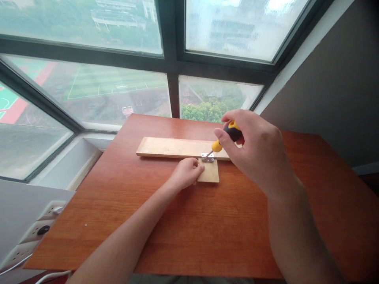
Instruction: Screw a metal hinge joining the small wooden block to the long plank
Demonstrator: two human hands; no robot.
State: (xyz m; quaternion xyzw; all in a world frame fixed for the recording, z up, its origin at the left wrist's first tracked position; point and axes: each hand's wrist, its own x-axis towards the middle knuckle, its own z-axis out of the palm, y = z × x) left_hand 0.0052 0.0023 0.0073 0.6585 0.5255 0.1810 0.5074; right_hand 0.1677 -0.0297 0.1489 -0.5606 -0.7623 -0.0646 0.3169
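My right hand [251,146] is closed around the yellow and black handle of a screwdriver [217,146]. The shaft slants down to the left, and its tip meets a small metal hinge [207,157]. That hinge spans the joint between a long wooden board [171,147] and a small square wooden piece [209,175]. With thumb and fingers, my left hand [187,172] grips the left edge of the small piece. Part of the long board's right end is hidden behind my right hand. Whether the tip sits in a screw is too small to tell.
Both boards lie on a reddish-brown wooden table [142,221]. Dark window frames [174,59] rise behind its far edge. At the lower left, wall sockets [37,230] with plugs and a white cable sit beside the table. A grey wall [331,79] stands on the right.
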